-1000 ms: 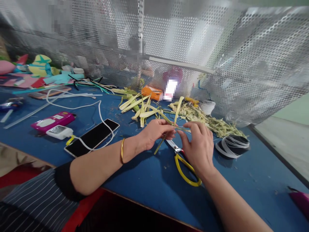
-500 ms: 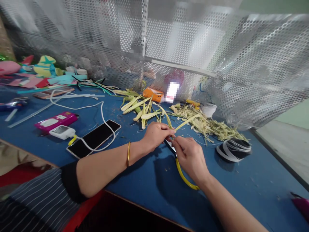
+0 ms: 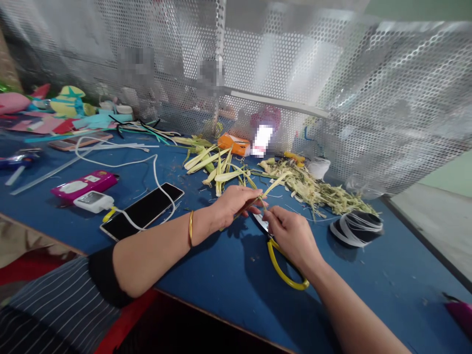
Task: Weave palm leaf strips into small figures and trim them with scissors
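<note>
My left hand (image 3: 233,204) pinches a thin pale green leaf strip (image 3: 275,183) above the blue table (image 3: 228,265). A gold bangle sits on that wrist. My right hand (image 3: 291,233) is closed on the same strip just to the right, fingertips nearly touching the left ones. The strip's free end sticks up and to the right. Under my right hand lie yellow-handled scissors (image 3: 282,268), partly hidden. A bunch of leaf strips (image 3: 214,164) lies just beyond my hands.
A heap of leaf shreds (image 3: 317,189) and a black-and-white coil (image 3: 356,228) lie to the right. A black phone (image 3: 142,211) with white cable, a pink device (image 3: 83,183) and an orange box (image 3: 233,144) lie left and behind. A perforated metal screen (image 3: 332,88) closes the back.
My hands have drawn together and lowered slightly. The strip's free end, upright a second ago, now leans to the right. The scissors stay on the table.
</note>
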`<act>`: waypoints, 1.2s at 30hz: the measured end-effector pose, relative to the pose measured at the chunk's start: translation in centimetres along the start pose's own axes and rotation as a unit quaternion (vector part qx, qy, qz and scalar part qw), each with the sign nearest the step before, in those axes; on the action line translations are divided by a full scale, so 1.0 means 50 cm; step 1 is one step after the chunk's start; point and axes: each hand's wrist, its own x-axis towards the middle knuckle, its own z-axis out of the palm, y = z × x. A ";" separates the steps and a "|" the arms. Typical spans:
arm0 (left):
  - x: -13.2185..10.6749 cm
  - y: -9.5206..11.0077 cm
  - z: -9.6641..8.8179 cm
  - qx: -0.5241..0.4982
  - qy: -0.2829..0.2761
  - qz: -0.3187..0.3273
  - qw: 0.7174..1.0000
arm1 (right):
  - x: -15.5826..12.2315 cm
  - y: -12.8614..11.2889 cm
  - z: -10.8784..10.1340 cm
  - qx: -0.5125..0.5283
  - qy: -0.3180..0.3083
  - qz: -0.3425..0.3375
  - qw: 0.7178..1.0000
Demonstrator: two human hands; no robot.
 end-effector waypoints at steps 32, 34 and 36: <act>0.004 -0.018 0.000 -0.138 -0.140 -0.047 0.979 | 0.024 0.037 0.018 0.129 0.147 -0.122 0.973; -0.002 -0.015 0.003 -0.138 -0.145 -0.050 0.978 | 0.021 0.034 0.021 0.149 0.151 -0.112 0.971; -0.008 -0.010 0.008 -0.140 -0.142 -0.058 0.978 | 0.021 0.034 0.025 0.170 0.155 -0.105 0.967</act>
